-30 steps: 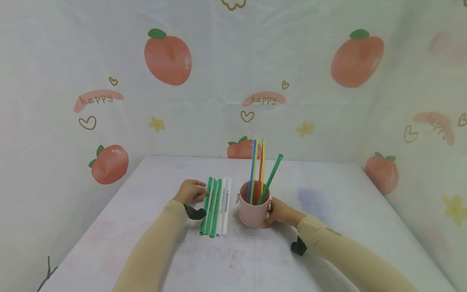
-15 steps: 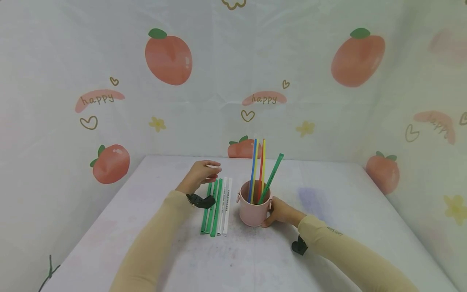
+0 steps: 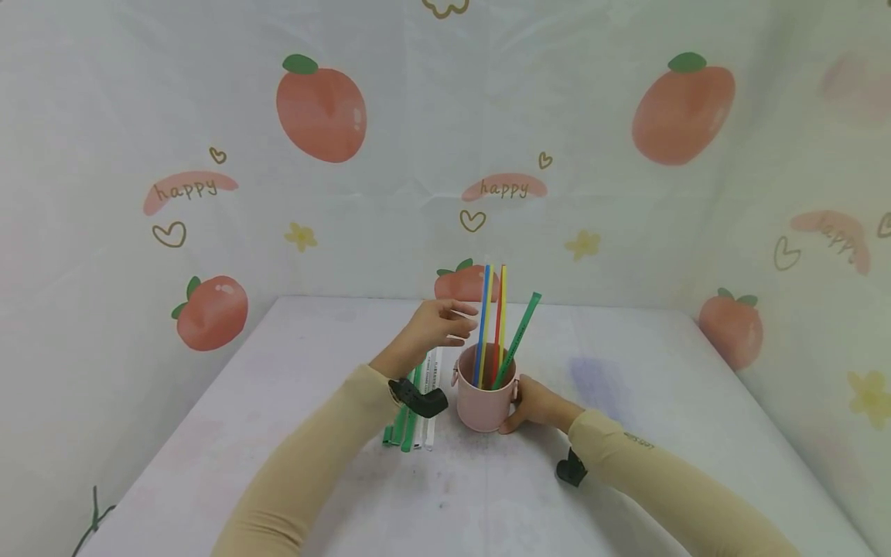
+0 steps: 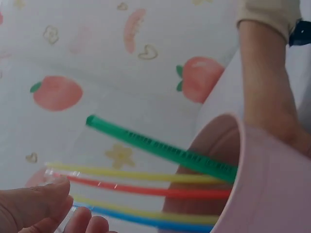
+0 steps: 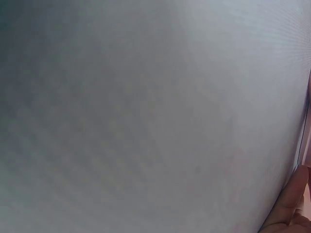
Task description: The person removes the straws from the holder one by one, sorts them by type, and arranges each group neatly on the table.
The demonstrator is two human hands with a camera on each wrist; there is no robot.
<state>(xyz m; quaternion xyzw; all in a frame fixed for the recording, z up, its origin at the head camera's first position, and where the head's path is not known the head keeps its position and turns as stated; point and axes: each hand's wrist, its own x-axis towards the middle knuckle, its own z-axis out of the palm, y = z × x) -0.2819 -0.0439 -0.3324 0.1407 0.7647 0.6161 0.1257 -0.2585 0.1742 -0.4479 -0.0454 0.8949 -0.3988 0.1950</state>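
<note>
A pink bucket (image 3: 482, 408) stands upright on the table, holding blue, yellow and red straws in clear wrappers plus one green paper-wrapped straw (image 3: 518, 336) that leans right. My right hand (image 3: 537, 404) grips the bucket's right side low down; its fingers (image 5: 291, 196) show at the edge of the right wrist view. Beside the upper part of the blue straw (image 3: 483, 325) is my left hand (image 3: 437, 326), fingers loosely bent and nothing visible in them. In the left wrist view its fingertips (image 4: 60, 187) overlap the tips of the red straw (image 4: 146, 190) and its neighbours.
Green wrapped straws (image 3: 407, 433) and white wrapped straws (image 3: 429, 433) lie side by side left of the bucket, partly hidden under my left wrist. A printed curtain (image 3: 390, 232) rises behind the white table (image 3: 459, 510). A thin dark cord hangs at the lower left.
My left hand has lifted from the left edge of the flat straws and moved right and away, over them, up to the straws in the bucket. My right hand and the bucket stay put.
</note>
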